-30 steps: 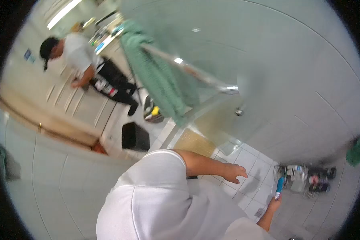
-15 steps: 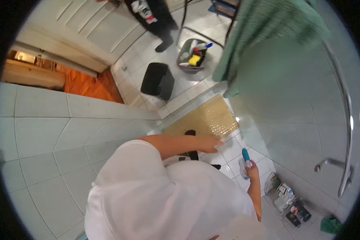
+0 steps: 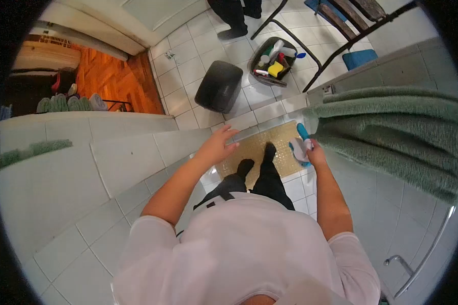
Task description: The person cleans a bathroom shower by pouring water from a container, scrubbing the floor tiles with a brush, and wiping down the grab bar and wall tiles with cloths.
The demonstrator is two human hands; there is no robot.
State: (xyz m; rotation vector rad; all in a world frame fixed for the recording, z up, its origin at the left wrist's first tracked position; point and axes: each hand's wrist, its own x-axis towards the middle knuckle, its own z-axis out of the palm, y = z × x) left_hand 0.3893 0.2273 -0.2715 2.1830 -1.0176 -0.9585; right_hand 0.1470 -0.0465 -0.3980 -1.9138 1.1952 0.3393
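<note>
My right hand (image 3: pixel 316 153) is closed around a turquoise-and-white scrub brush (image 3: pixel 299 150). Its turquoise handle end points up toward the doorway side, and the fingers partly cover its middle. The brush is above the right edge of a yellowish bath mat (image 3: pixel 250 147). My left hand (image 3: pixel 220 145) holds nothing, its fingers apart, near the low tiled wall and the mat's left corner. Both of my feet, in dark socks, are on the mat.
Beyond the ledge stand a black bin (image 3: pixel 219 86) and a grey tub (image 3: pixel 266 79) of cleaning bottles with a yellow sponge (image 3: pixel 276 69). A person's legs (image 3: pixel 232 18) are behind them. A green towel (image 3: pixel 387 132) hangs at right, near a metal rail (image 3: pixel 435 244) and a chair (image 3: pixel 341 23).
I have turned toward the ledge and doorway. The brush has come forward over the mat in my right hand. My left hand has moved left, toward the low wall.
</note>
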